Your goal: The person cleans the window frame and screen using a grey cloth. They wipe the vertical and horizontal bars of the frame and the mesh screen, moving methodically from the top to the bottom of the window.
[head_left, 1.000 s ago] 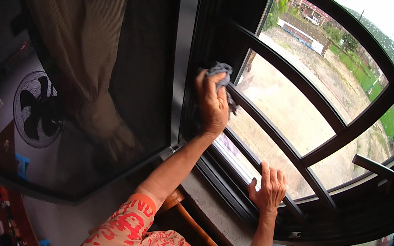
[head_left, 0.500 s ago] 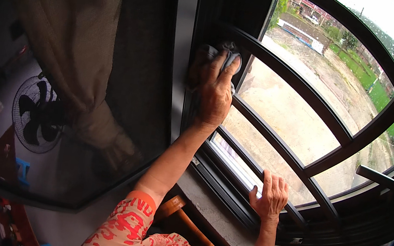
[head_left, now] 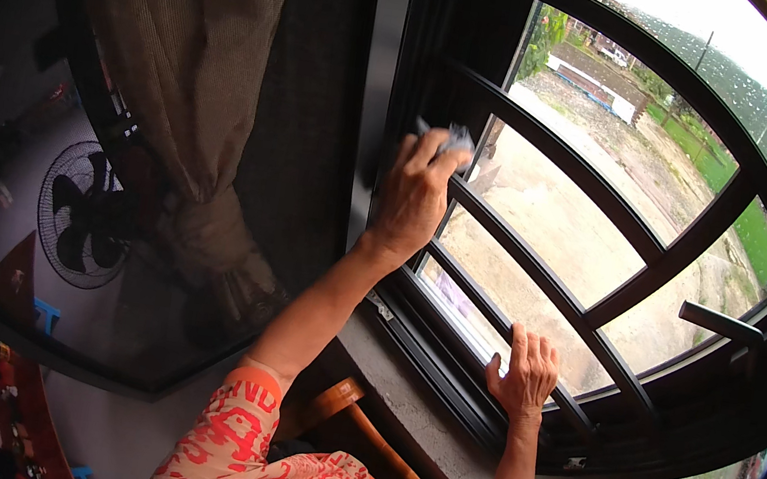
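Note:
My left hand [head_left: 414,195] presses a small crumpled grey-blue cloth [head_left: 454,137] against the left end of a dark metal window bar [head_left: 594,205], close to the upright window frame [head_left: 380,92]. The fingers are closed over the cloth, which shows only at the fingertips. My right hand [head_left: 525,372] rests lower down, with its fingers curled over the lowest slanted bar of the grille [head_left: 575,409].
A window handle [head_left: 720,323] sticks out at the right. Below the frame runs a grey concrete sill [head_left: 418,411], with a wooden stick [head_left: 375,439] leaning under it. A brown curtain [head_left: 188,94] hangs at the left, near a standing fan [head_left: 83,212].
My left hand slid the cloth up along the frame side, then came back down to the bar's left end. My right hand kept its grip on the lower bar.

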A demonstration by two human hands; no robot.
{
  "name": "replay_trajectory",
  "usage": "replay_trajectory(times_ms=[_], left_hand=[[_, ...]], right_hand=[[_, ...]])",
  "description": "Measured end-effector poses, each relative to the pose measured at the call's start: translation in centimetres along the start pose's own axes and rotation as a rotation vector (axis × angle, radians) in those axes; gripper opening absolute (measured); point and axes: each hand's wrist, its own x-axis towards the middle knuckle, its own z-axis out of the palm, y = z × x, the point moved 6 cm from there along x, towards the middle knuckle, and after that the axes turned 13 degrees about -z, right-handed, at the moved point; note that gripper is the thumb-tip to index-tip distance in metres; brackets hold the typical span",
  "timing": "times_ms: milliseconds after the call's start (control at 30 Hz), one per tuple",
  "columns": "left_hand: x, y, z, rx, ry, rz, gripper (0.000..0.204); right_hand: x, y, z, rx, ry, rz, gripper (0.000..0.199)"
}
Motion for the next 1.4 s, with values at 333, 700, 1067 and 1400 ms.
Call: replay_trajectory(times_ms=[333, 700, 1067, 1400], left_hand=[[0.8, -0.3, 3.0, -0.032, 0.171, 0.102, 0.035], [-3.6, -3.2, 1.0, 0.166, -0.146, -0.183, 0.032], [1.8, -2.7, 2.9, 0.196, 0.195, 0.013, 0.056], [-2.3, -4.9, 4.1, 0.165, 0.14, -0.019, 0.061]], right_hand=[[-0.2, -0.1, 0.2, 0.034, -0.043, 0.046, 0.052], [-0.3, 0.1, 0.2, 0.008, 0.019, 0.023, 0.05], [-0.5, 0.2, 0.5, 0.024, -0.027, 0.052, 0.053], [-0.1, -0.1, 0.0, -0.005, 0.01, 0.035, 0.053]])
